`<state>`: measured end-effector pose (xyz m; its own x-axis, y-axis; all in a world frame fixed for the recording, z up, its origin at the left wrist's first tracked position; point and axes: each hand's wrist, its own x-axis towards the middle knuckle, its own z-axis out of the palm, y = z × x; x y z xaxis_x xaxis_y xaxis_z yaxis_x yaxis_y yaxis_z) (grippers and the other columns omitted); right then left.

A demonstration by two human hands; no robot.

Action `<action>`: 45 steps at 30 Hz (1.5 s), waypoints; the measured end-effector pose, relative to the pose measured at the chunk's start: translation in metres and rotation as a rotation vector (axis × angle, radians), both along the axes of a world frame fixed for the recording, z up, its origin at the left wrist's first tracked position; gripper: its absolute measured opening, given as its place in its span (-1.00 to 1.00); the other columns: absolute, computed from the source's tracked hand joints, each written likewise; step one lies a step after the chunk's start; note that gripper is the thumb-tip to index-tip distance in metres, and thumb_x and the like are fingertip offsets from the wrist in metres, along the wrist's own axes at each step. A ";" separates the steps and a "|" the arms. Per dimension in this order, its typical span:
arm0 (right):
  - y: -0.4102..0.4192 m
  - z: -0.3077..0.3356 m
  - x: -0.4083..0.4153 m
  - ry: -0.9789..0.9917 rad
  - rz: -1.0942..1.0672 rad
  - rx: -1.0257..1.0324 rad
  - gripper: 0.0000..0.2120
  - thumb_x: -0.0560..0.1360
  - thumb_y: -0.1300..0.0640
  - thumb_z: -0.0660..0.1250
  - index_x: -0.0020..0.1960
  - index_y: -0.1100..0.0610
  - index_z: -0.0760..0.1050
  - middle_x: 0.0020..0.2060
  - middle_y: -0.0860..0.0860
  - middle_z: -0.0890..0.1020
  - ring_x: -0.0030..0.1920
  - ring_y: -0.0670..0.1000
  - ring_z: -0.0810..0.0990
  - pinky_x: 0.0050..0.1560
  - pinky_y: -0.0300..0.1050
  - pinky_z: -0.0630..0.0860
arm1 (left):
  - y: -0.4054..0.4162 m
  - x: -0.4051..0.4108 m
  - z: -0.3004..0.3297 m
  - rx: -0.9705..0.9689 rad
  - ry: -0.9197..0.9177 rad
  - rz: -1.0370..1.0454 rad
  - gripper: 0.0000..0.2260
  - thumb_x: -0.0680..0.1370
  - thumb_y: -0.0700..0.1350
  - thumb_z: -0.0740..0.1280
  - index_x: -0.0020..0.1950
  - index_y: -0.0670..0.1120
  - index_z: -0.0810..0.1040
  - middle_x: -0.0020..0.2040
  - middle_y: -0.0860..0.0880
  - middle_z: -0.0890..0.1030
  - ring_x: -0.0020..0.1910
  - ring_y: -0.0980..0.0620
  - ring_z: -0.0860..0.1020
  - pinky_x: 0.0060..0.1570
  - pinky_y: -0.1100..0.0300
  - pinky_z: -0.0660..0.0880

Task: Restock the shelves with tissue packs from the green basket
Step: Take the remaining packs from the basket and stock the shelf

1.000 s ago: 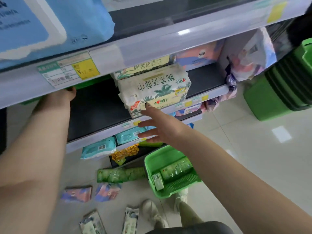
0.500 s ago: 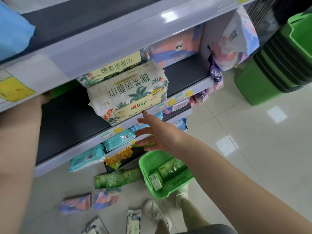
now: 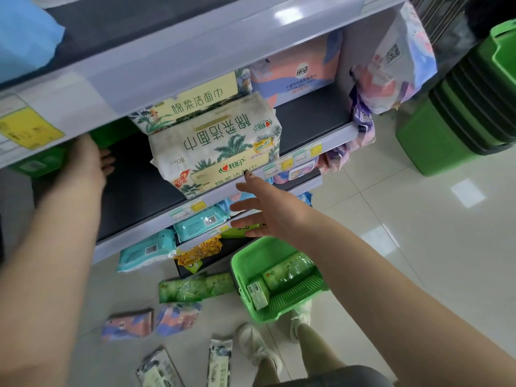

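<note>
Head view gives us a look down a shop shelf (image 3: 312, 141) toward the tiled floor (image 3: 418, 233). Our right hand (image 3: 268, 210) is stretched out with its fingers spread and straight, holding nothing; its forefinger tip touches the lower front edge of a cream tissue pack (image 3: 215, 146) printed with palm leaves, which lies on the dark shelf board and overhangs the front rail. A second pack of the same design (image 3: 192, 104) stands behind it, and a pink and blue pack (image 3: 298, 71) stands further right on the same shelf. Our left hand (image 3: 92, 160) reaches under the shelf above, onto the same board, beside a green pack (image 3: 111, 135) at the back; its fingertips are half hidden in shadow, so we cannot tell how far it is open or whether it grips anything. Below our right forearm the green basket (image 3: 251, 261) sits on the floor beside our shoes, with a long green tissue pack (image 3: 287, 272) and a small green pack (image 3: 258, 293) inside it. Just left of the basket another long green pack (image 3: 195, 287) lies on the floor, with two pink and blue packs (image 3: 150, 322) near it. Teal packs (image 3: 145, 252) overhang the lower shelf. A stack of green baskets (image 3: 469, 107) stands at the right.
</note>
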<state>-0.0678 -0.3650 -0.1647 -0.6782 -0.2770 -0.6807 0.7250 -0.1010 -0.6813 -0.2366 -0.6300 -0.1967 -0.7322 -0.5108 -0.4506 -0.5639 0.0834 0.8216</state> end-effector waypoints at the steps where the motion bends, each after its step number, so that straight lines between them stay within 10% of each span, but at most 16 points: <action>1: -0.001 0.000 0.001 -0.001 -0.004 -0.001 -0.48 0.54 -0.26 0.05 0.42 -0.05 0.27 0.14 0.00 0.53 0.04 0.05 0.61 0.09 -0.02 0.51 | 0.011 0.015 0.003 -0.074 -0.005 -0.020 -0.57 0.60 0.17 0.00 0.33 -0.03 0.34 0.13 -0.06 0.51 0.15 -0.04 0.45 0.12 0.14 0.39; 6: -0.004 -0.002 0.014 -0.001 -0.037 -0.018 -0.49 0.55 -0.24 0.04 0.41 -0.02 0.27 0.19 0.04 0.53 0.07 0.09 0.61 0.01 -0.06 0.54 | 0.066 0.132 0.012 -0.396 0.166 -0.315 -0.52 0.62 0.02 0.10 0.50 -0.11 0.15 0.50 -0.09 0.21 0.46 -0.03 0.20 0.43 0.06 0.15; 17: 0.004 -0.039 0.076 -0.027 -0.197 -0.011 -0.59 0.54 -0.22 0.06 0.28 -0.02 0.34 0.12 0.06 0.54 0.02 0.09 0.61 0.02 -0.01 0.50 | 0.112 0.257 -0.035 -0.721 0.242 -0.987 -0.32 0.49 0.21 -0.14 0.53 -0.12 0.04 0.54 -0.10 0.07 0.52 -0.08 0.03 0.46 0.01 -0.02; 39: 0.132 -0.330 0.148 -0.361 -0.255 0.163 -0.45 0.57 -0.22 0.01 0.41 0.09 0.27 0.16 0.14 0.53 0.01 0.14 0.61 -0.01 0.00 0.51 | 0.168 0.331 -0.366 -0.529 -0.546 -1.150 -0.42 0.61 0.02 0.13 0.53 -0.16 -0.03 0.54 -0.12 0.03 0.50 -0.09 0.10 0.42 0.02 0.14; 43: 0.152 -0.382 0.139 -0.381 -0.197 0.237 -0.47 0.55 -0.25 0.03 0.36 0.05 0.34 0.07 0.09 0.59 -0.03 0.13 0.64 -0.05 0.00 0.54 | 0.179 0.320 -0.439 -0.447 -0.749 -0.987 -0.42 0.60 -0.02 0.18 0.51 -0.22 0.04 0.47 -0.23 0.22 -0.07 -0.01 0.51 -0.16 0.23 0.49; 45: 0.162 -0.402 0.134 -0.394 -0.178 0.258 -0.49 0.55 -0.25 0.03 0.34 0.04 0.36 0.05 0.08 0.60 -0.03 0.14 0.65 -0.05 0.01 0.54 | 0.179 0.318 -0.472 -0.449 -0.823 -0.882 -0.45 0.60 -0.06 0.20 0.50 -0.25 0.08 0.39 -0.25 0.33 -0.39 0.12 0.32 -0.45 0.34 0.27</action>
